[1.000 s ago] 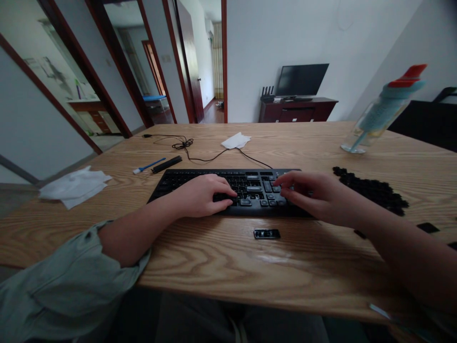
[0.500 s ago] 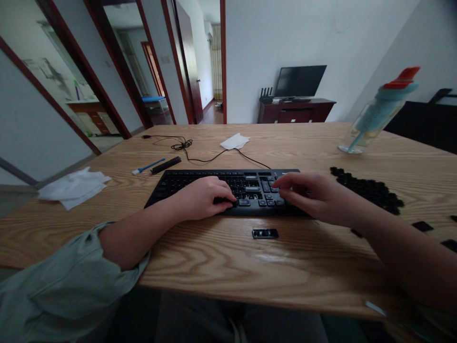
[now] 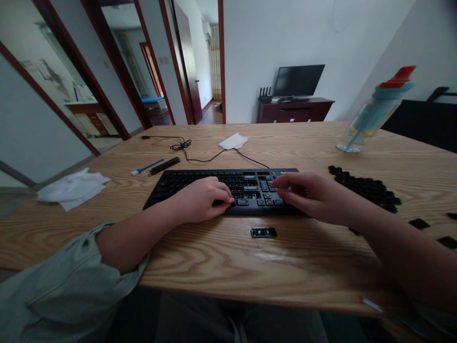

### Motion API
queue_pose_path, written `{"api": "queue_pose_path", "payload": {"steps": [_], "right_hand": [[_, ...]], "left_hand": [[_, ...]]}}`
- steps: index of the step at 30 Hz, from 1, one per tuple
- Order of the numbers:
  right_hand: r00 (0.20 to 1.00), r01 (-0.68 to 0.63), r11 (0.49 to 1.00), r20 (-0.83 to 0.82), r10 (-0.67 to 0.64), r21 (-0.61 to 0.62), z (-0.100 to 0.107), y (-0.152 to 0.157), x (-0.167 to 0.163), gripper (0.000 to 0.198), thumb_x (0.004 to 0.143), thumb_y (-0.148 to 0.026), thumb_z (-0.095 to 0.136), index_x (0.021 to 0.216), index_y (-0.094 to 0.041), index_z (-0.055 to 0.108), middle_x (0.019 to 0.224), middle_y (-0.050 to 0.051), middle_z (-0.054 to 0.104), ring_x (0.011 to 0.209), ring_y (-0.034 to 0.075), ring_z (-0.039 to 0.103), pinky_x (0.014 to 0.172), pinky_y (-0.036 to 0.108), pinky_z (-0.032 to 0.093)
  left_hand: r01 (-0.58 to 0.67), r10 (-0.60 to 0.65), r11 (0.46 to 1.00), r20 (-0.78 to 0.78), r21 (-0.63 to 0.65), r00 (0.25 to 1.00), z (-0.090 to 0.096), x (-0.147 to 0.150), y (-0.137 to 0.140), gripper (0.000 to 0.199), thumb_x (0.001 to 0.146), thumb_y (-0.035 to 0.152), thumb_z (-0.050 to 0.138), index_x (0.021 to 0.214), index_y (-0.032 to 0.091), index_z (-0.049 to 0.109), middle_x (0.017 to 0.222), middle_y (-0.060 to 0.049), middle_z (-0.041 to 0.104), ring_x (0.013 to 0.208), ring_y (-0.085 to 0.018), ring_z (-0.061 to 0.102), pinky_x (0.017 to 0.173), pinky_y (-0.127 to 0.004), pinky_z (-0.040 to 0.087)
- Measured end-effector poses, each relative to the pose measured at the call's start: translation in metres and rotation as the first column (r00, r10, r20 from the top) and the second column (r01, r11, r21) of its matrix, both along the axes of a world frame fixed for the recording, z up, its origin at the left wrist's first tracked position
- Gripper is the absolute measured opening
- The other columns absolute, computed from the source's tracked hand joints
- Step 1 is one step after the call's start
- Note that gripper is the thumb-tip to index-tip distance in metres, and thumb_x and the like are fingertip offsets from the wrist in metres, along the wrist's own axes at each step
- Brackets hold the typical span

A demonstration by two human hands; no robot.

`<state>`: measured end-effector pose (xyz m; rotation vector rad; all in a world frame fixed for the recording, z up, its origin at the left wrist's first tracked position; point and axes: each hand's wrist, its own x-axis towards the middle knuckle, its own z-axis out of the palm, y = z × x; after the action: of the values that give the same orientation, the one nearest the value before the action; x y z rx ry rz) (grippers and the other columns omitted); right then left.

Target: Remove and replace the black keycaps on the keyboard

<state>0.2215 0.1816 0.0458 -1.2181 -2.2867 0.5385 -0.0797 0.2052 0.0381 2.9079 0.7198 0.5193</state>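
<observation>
A black keyboard lies on the wooden table, many of its keycaps off and the bare key sockets showing. My left hand rests over its lower middle, thumb and forefinger pinched together at the bottom row, just left of a wide key. Whatever is between those fingertips is too small to make out. Over the number pad, my right hand has its forefinger and thumb slightly apart, the forefinger touching or just above the keys. Nothing shows between them. One long loose keycap lies underside up in front of the keyboard.
Right of the keyboard is a pile of black keycaps, with a few loose keycaps nearer. A bottle stands behind. Leftward lie a blue brush, a black strip and tissues. The cable runs behind.
The view has shifted very slightly. My left hand's fingers have drawn a little closer together at the bottom row; my right hand stays over the number pad.
</observation>
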Motion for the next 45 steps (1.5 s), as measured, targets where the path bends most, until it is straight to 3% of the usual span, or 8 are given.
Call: {"api": "queue_pose_path", "payload": {"steps": [12, 23, 34, 45], "right_hand": [[0.999, 0.018, 1.000, 0.033, -0.018, -0.008, 0.000, 0.003, 0.000, 0.032, 0.090, -0.041, 0.056, 0.106, -0.019, 0.073, 0.078, 0.005, 0.070, 0.065, 0.017, 0.062, 0.060, 0.030, 0.047], [0.999, 0.035, 0.999, 0.035, -0.034, -0.036, 0.003, 0.001, 0.000, 0.030, 0.090, -0.041, 0.055, 0.103, -0.019, 0.072, 0.075, 0.004, 0.069, 0.062, 0.016, 0.059, 0.057, 0.029, 0.045], [0.999, 0.030, 0.999, 0.017, -0.029, -0.035, 0.003, 0.001, 0.002, 0.030, 0.090, -0.041, 0.057, 0.103, -0.019, 0.072, 0.072, 0.003, 0.068, 0.059, 0.015, 0.058, 0.053, 0.027, 0.043], [0.997, 0.083, 0.996, -0.012, -0.083, 0.021, 0.007, 0.000, 0.007, 0.029, 0.088, -0.040, 0.056, 0.102, -0.019, 0.072, 0.072, 0.003, 0.067, 0.061, 0.016, 0.057, 0.056, 0.028, 0.045]], "left_hand": [[-0.013, 0.015, 0.999, -0.044, 0.045, 0.999, -0.001, 0.003, -0.001, 0.016, 0.086, 0.012, 0.064, 0.094, 0.017, 0.078, 0.098, -0.003, 0.079, 0.085, -0.017, 0.067, 0.080, -0.029, 0.051], [-0.001, -0.004, 0.994, 0.047, 0.107, 0.999, -0.011, 0.001, 0.002, 0.016, 0.085, 0.012, 0.064, 0.091, 0.016, 0.078, 0.094, -0.003, 0.079, 0.078, -0.017, 0.066, 0.075, -0.029, 0.053], [0.047, -0.053, 0.988, 0.034, 0.144, 0.998, -0.009, -0.002, 0.001, 0.018, 0.089, 0.014, 0.062, 0.096, 0.017, 0.078, 0.099, -0.004, 0.079, 0.080, -0.016, 0.066, 0.076, -0.030, 0.053], [-0.026, 0.026, 0.993, 0.008, 0.114, 1.000, -0.006, -0.002, 0.000, 0.016, 0.086, 0.014, 0.064, 0.095, 0.018, 0.077, 0.095, -0.004, 0.078, 0.082, -0.017, 0.065, 0.079, -0.029, 0.053]]}}
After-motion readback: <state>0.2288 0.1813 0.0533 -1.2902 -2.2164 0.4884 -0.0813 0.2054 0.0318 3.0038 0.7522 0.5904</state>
